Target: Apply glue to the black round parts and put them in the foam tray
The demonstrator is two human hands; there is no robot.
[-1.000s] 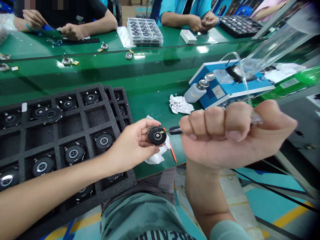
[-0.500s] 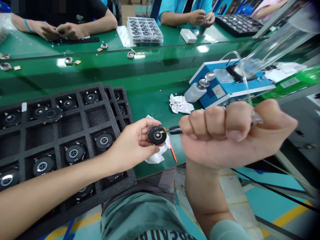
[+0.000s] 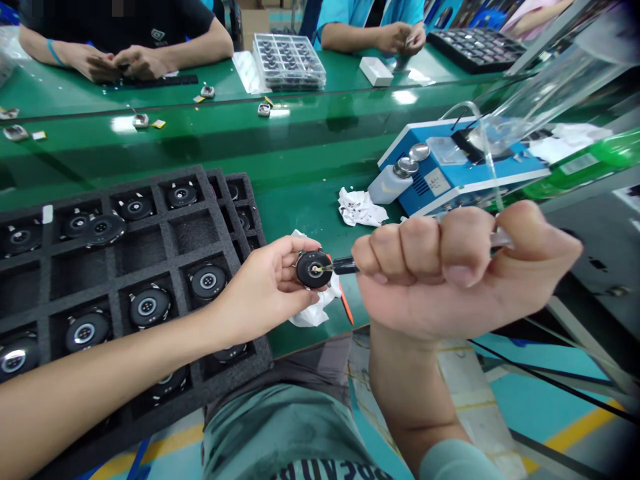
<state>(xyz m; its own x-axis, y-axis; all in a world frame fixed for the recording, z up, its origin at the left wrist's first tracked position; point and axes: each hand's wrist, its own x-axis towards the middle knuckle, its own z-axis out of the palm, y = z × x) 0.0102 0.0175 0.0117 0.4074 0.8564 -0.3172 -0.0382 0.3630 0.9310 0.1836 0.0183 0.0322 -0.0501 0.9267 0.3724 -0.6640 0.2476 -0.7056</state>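
Observation:
Between the fingers and thumb of my left hand (image 3: 273,283) is a round black watch case (image 3: 311,275), its back turned up towards me. My right hand (image 3: 450,273) is a fist around a glue dispensing syringe (image 3: 345,265), whose dark end sticks out to the left. The syringe's thin needle points at the middle of the watch back; whether it touches cannot be made out. Below the watch, crumpled white tissue (image 3: 313,313) lies on the green table beside an orange stick (image 3: 346,307). Most of the syringe is hidden inside my right fist.
A black foam tray (image 3: 230,250) with several watch cases in its compartments stands at left. Beyond my right hand are a blue machine (image 3: 425,193), a metal-capped bottle (image 3: 393,183) and a green bottle (image 3: 575,163). Two people work across the green conveyor (image 3: 310,147).
My right hand has shifted slightly left, bringing the needle farther over the watch back. My left hand and the watch have stayed nearly still. Small parts on the conveyor have moved a little right.

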